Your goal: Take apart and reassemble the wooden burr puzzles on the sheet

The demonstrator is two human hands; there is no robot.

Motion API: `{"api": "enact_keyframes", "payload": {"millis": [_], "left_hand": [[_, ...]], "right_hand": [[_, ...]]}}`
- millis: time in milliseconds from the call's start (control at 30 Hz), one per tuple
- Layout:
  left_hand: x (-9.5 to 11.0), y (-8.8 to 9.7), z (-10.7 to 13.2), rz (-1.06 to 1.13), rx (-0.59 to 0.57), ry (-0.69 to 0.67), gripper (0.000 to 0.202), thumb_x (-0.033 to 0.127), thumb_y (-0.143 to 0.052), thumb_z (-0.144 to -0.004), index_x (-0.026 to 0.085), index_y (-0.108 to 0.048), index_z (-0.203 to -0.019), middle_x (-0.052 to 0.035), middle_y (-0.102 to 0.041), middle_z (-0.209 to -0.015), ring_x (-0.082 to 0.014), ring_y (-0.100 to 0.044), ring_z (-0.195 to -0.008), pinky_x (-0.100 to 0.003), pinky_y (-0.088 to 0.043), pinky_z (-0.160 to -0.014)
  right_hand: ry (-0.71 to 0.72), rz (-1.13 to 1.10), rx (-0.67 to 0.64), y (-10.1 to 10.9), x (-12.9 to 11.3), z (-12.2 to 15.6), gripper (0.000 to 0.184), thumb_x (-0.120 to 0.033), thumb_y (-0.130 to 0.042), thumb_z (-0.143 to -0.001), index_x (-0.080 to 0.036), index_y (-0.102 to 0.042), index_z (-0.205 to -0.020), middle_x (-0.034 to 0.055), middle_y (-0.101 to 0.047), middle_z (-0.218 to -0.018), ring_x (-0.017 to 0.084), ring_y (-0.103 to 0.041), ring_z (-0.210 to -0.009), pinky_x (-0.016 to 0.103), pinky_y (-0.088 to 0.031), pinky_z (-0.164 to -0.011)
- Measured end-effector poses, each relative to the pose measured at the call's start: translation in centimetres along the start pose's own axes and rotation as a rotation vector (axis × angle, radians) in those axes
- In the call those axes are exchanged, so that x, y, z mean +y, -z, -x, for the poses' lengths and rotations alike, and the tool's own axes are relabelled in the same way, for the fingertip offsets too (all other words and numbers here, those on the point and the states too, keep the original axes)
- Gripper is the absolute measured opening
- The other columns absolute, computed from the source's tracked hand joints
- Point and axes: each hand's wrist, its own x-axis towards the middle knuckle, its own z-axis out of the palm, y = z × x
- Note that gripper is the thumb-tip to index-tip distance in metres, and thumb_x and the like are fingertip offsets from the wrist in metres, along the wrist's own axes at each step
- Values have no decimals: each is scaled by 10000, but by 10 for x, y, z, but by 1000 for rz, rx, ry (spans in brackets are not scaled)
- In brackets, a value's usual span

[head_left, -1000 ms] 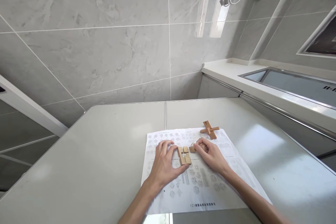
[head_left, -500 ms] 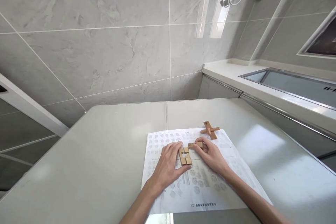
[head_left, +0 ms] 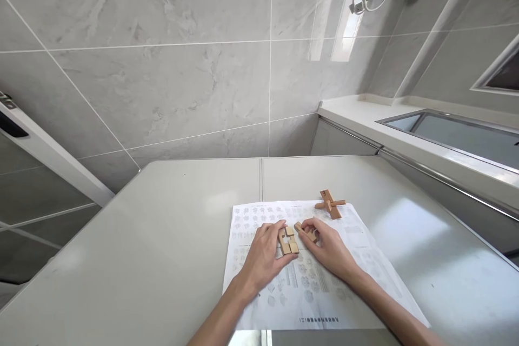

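Observation:
A printed instruction sheet (head_left: 324,292) lies on a pale grey table (head_left: 162,238). On it sits a small group of notched wooden puzzle pieces (head_left: 287,240). My left hand (head_left: 265,254) lies over their left side, fingers and thumb closed against them. My right hand (head_left: 326,246) pinches another wooden piece (head_left: 305,230) just right of the group, one end close to it. An assembled wooden cross (head_left: 330,204) rests at the sheet's far right corner, apart from both hands.
A tiled wall rises behind the table. To the right runs a white counter (head_left: 365,119) with a steel sink (head_left: 458,132). A dark gap separates table and counter. A white door frame (head_left: 52,162) stands at the left.
My right hand turned its wooden piece and brought it closer to the group under my left hand. The camera shifted slightly, so everything sits a little to the right.

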Motion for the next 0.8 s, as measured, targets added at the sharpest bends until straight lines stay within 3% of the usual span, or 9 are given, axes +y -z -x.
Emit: {"api": "enact_keyframes", "payload": {"millis": [267, 533, 800], "left_hand": [[0, -1, -1, -43, 20, -30, 813, 320, -890, -824, 324, -434, -1497, -69, -631, -1374, -324, -584, -1255, -503, -531, -1035], [1, 0, 0, -37, 8, -29, 802, 328, -878, -844, 342, -420, -1501, -63, -616, -1394, -321, -566, -1279, -514, -511, -1064], [6, 3, 0, -7, -33, 10, 770, 431, -884, -828, 363, -478, -1479, -64, -622, -1311, -320, -577, -1204, -498, -541, -991]], "right_hand": [[116, 95, -48, -4, -7, 4, 172, -392, -505, -1086, -269, -617, -1042, 42, -687, -947, 244, -654, -856, 374, -533, -746], [118, 83, -91, -4, -7, 5, 187, -301, -447, -1107, -267, -619, -1042, 34, -694, -934, 231, -639, -807, 363, -519, -723], [137, -1, -176, -1, -14, 8, 180, -283, -445, -1103, -268, -624, -1092, 28, -710, -951, 228, -665, -829, 361, -521, -743]]}}
